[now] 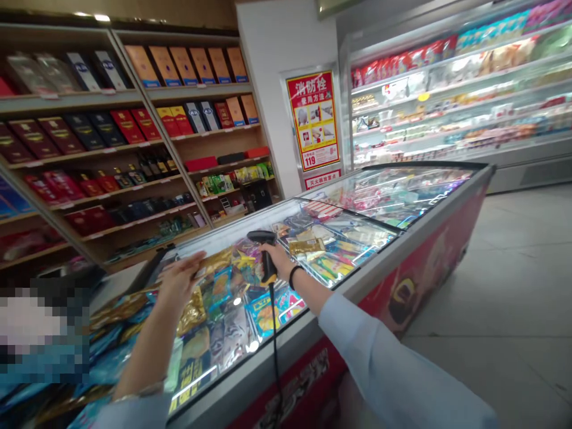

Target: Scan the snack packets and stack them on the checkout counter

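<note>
My right hand [277, 260] is wrapped round the handle of a black corded barcode scanner [265, 250], held over the chest freezer [402, 238]. Its cable hangs down over the freezer's front edge. My left hand [179, 280] grips a gold-wrapped packet [214, 262] above the packets lying in the freezer, just left of the scanner's head. A dark band sits on my right wrist. Both arms wear light blue sleeves.
The long freezer, with a red front and sliding glass lids [393, 193], runs from near left to far right. Wooden shelves [134, 155] of boxed goods stand behind it, an open refrigerated case [460, 95] at the right, and tiled floor [513, 286] beside it.
</note>
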{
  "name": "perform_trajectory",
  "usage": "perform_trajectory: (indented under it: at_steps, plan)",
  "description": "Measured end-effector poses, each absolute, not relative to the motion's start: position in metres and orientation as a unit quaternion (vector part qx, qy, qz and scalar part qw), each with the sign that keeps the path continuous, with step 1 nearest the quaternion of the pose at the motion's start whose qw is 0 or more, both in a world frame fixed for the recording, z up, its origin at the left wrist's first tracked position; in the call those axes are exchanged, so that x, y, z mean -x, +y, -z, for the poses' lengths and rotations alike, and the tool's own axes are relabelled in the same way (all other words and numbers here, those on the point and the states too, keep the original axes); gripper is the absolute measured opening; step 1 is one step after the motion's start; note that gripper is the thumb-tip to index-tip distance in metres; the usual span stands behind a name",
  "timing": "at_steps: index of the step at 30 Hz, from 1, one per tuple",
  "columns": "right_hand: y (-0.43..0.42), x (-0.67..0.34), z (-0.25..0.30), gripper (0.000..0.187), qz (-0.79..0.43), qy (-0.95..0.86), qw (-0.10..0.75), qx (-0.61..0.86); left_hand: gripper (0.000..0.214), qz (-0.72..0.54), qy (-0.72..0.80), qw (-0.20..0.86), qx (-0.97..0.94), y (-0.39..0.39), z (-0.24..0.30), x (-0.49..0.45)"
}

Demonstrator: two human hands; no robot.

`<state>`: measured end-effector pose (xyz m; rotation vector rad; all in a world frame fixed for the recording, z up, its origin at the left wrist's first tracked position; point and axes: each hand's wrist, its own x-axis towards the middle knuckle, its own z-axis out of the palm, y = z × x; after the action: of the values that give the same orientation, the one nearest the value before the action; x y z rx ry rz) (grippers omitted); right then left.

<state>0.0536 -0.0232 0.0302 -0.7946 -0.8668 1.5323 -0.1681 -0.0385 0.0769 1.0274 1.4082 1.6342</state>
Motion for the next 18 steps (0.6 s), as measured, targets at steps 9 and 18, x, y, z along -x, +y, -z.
perform_trajectory:
  at_steps: [9, 18]
  plan:
    - [-0.033, -0.208, 0.008, 0.011, -0.581, -0.315, 0.658, 0.362, 0.048, -0.567, 0.516, 0.481, -0.427, -0.017, -0.029, 0.027]
    - [-0.031, -0.260, 0.008, 0.012, -0.547, -0.255, 0.712, 0.358, 0.058, -0.558, 0.481, 0.409, -0.539, 0.012, 0.010, -0.054]
